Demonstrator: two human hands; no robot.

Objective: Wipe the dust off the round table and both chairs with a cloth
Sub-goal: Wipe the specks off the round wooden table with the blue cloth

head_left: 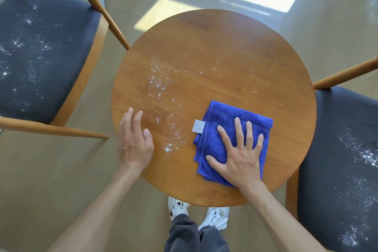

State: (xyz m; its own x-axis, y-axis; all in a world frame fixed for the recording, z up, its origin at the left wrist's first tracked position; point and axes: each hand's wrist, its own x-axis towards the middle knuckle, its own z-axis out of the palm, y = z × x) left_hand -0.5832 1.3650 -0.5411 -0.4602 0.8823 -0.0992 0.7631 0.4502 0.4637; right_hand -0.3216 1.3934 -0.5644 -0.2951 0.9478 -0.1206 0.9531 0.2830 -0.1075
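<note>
As white dust [161, 96] lay across the round table [214, 47], a folded blue cloth [225, 116] was pressed flat by the right hand [240, 157] (fingers spread wide), left hand [134, 141] rested nearby, fingers relaxed, both chairs' seats speckled.

Wood, terry cloth and dusted upholstery

The round brown wooden table [225, 47] has a smooth, satin top with visible grain, flecked with white powdery dust [161, 96]. The folded blue cloth [227, 120] is fluffy, matt terry with a small grey fabric tag [198, 126]. The left wooden chair [47, 57] and right wooden chair [339, 159] have smooth pale frames and matt dark-grey woven seats, powder-speckled. The floor [51, 170] looks smooth, faintly glossy.
</note>
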